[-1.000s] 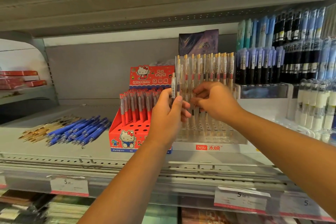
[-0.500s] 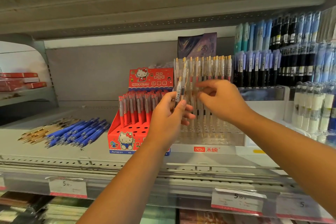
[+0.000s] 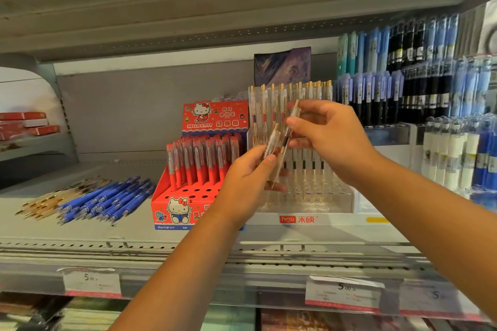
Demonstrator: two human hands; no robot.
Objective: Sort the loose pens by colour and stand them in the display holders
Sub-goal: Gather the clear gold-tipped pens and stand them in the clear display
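Loose blue plastic pens (image 3: 105,200) are laid unsorted at far left of grey metal shelf (image 3: 134,232). Clear gold-tipped pens (image 3: 271,142) are gripped as stock in left hand (image 3: 247,183); one clear pen (image 3: 295,111) is pinched by right hand (image 3: 332,137), probably for slotting into transparent acrylic holder (image 3: 317,203).

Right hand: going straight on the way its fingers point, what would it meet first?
Probably the clear pens gripped in the left hand: the right hand, pinching one pen, points left at them. Depth is unclear; it might instead reach the pens standing in the clear holder.
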